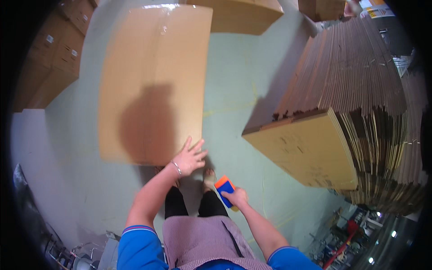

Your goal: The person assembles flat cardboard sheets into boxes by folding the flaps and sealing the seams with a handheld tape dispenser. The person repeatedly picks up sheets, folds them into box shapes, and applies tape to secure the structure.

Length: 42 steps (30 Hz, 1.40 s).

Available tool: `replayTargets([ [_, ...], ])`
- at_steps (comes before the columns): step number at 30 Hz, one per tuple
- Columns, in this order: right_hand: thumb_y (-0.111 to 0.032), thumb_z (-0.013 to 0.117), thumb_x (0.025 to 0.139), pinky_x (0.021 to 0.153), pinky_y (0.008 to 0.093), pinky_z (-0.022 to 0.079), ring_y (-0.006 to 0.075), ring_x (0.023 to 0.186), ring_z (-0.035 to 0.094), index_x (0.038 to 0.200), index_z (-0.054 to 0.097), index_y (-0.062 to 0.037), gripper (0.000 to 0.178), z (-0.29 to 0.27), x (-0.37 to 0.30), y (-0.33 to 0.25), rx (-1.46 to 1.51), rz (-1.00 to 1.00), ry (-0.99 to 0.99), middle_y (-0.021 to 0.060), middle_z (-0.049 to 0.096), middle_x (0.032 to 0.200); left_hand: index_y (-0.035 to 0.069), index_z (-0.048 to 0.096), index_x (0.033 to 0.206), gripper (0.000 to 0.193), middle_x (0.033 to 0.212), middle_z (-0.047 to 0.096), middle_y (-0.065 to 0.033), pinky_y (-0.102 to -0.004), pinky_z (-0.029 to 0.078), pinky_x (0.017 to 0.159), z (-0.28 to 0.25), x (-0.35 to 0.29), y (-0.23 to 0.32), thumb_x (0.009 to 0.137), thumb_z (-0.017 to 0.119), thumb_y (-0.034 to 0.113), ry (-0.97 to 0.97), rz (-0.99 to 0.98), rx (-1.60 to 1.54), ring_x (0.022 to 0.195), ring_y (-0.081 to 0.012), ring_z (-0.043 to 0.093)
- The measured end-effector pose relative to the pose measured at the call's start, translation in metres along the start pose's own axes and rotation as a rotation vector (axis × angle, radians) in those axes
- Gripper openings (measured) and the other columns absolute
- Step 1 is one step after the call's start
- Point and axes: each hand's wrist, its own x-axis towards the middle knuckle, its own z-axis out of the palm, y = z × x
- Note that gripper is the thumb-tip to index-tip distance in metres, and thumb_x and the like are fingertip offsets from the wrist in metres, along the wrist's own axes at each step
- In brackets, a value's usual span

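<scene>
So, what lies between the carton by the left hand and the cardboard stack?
The head view shows green floor with faint yellow lines between carton and stack.

The right hand [238, 196] partly covers the blue-and-orange tool [226, 186] (lower centre). Upper centre, the frame's edge crops a carton [245, 19].

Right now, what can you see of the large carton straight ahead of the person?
The carton looks like tan cardboard, its broad upper face longer than wide. A faint seam runs down the middle, with what looks like clear tape at the far end. A dark shadow falls on the near half. The left hand spreads over the near right corner; contact is unclear.
</scene>
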Motion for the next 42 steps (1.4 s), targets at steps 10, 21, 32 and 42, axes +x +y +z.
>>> replayTargets([
  [10,-0.055,0.076,0.067,0.077,0.0398,0.053,0.0292,0.083,0.069,0.085,0.070,0.0031,0.061,-0.006,0.030,-0.048,0.423,0.092,0.220,0.0196,0.070,0.087,0.023,0.073,0.090,0.019,0.140,0.046,0.0004,-0.0727,0.012,0.109,0.009,-0.010,0.002,0.081,0.057,0.027,0.066,0.137,0.128,0.144,-0.0332,0.017],
  [21,-0.040,0.072,0.082,0.077,0.0435,0.051,0.0319,0.083,0.066,0.099,0.064,0.0078,0.052,0.021,0.049,-0.164,0.995,0.475,0.691,0.0189,0.069,0.097,0.009,0.050,0.131,0.065,0.144,0.039,-0.0173,-0.0583,0.024,0.110,0.029,-0.152,-0.026,0.070,0.071,0.021,0.734,-0.970,0.050,0.136,-0.0364,0.033],
  [32,-0.026,0.068,0.089,0.072,0.0402,0.053,0.0276,0.079,0.064,0.105,0.060,0.0101,0.040,0.044,0.076,-0.218,1.274,0.431,0.747,0.0152,0.067,0.099,0.010,0.015,0.152,0.080,0.154,0.025,-0.0060,-0.0368,0.023,0.114,0.135,-0.224,-0.103,0.095,0.040,0.061,1.947,-1.458,-1.448,0.139,-0.0213,0.028],
  [42,-0.026,0.072,0.085,0.079,0.0433,0.051,0.0312,0.086,0.066,0.102,0.060,0.0071,0.039,0.049,0.089,-0.217,1.350,0.416,0.787,0.0189,0.067,0.100,0.002,0.046,0.134,0.069,0.132,0.052,-0.0114,-0.0381,0.038,0.103,0.100,-0.267,-0.147,0.097,0.033,0.060,2.010,-1.164,-1.515,0.123,-0.0259,0.049],
])
